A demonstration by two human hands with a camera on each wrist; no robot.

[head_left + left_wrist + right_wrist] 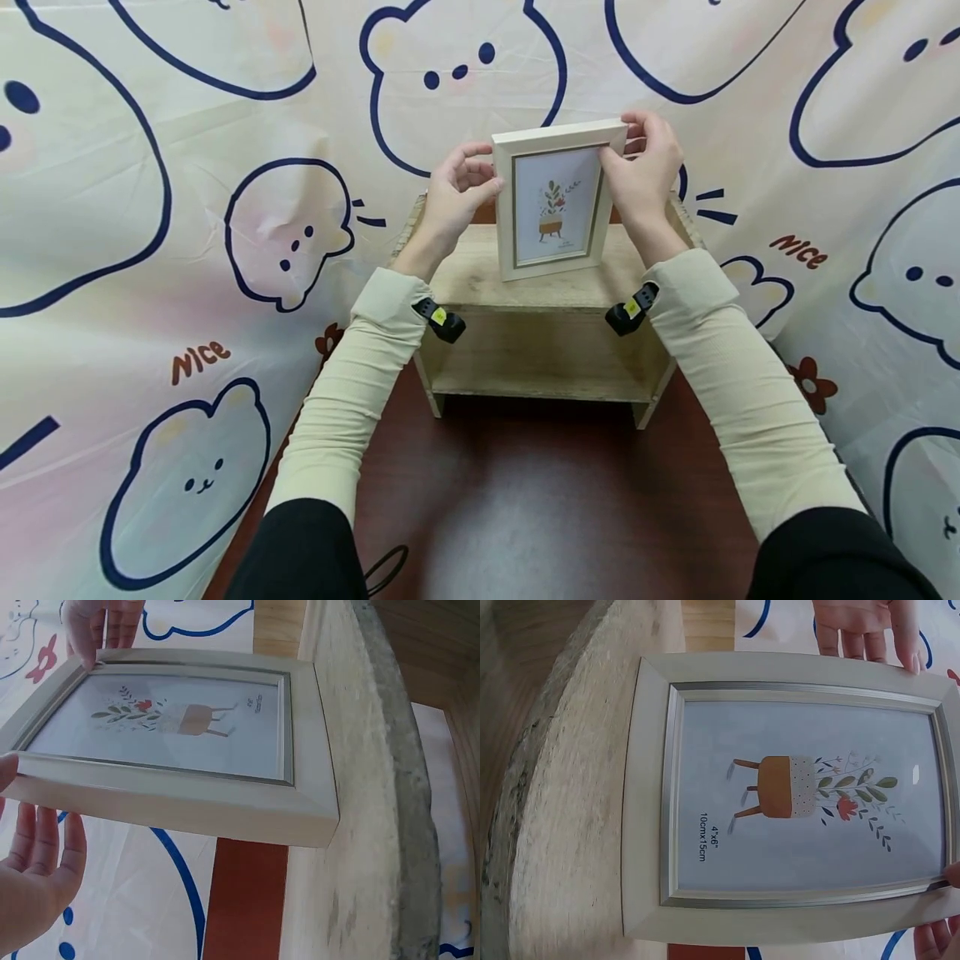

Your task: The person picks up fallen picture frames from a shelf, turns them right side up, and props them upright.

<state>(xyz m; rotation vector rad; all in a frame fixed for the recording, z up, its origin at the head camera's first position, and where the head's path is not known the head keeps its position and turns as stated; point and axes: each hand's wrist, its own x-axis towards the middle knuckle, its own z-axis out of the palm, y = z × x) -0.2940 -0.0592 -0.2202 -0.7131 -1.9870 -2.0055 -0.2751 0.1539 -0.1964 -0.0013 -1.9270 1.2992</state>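
A white picture frame (551, 271) stands upright on the top board of a small wooden shelf (450, 279). Inside it is a print (810, 855) of a potted plant on legs, marked 4"x6". My left hand (453, 196) holds the frame's left side near the top, thumb towards the front and fingers partly hidden behind. On the opposite side my right hand (647, 171) grips the upper corner, its thumb on the front face and its fingers behind. In the left wrist view the frame's lower edge (326, 817) meets the board.
Below the top board the shelf has a lower board (540, 379). It stands on a dark reddish-brown surface (540, 500). A cloth printed with cartoon bears (292, 233) hangs behind and at both sides. A black cord loop (386, 568) lies near the left sleeve.
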